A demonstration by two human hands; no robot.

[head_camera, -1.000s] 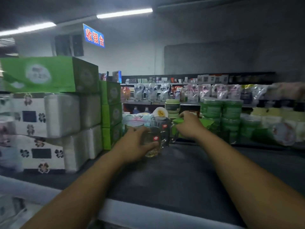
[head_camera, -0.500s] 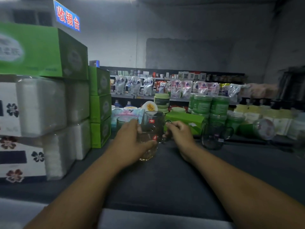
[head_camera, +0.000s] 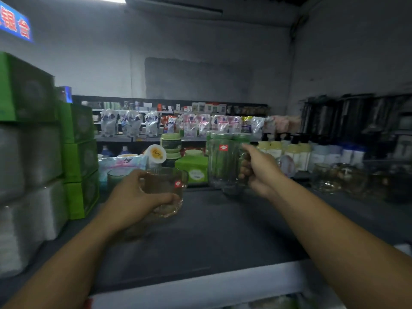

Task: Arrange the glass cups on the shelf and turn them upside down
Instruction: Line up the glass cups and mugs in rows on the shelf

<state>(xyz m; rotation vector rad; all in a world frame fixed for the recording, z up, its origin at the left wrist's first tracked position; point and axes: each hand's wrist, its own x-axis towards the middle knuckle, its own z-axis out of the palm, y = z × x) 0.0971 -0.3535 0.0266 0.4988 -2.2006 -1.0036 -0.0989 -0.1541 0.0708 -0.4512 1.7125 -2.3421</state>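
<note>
My left hand (head_camera: 136,197) grips a short clear glass cup (head_camera: 167,190) with a red sticker, held upright just above the dark shelf top (head_camera: 211,237). My right hand (head_camera: 258,168) holds a tall ribbed glass mug (head_camera: 223,166) by its handle, upright and lifted off the shelf, to the right of the short cup. Another glass cup (head_camera: 116,178) stands behind my left hand. More glass cups (head_camera: 325,177) stand blurred at the right end of the shelf.
Stacked white tissue packs (head_camera: 29,175) and green boxes (head_camera: 80,157) wall off the left side. A small green box (head_camera: 194,169), green-lidded jars (head_camera: 171,143) and pump bottles (head_camera: 289,150) line the back. The shelf's pale front edge (head_camera: 200,286) runs below my arms.
My right hand took the tall mug by its handle and lifted it to the right. The left hand keeps its cup. The view swung right, showing more glassware there.
</note>
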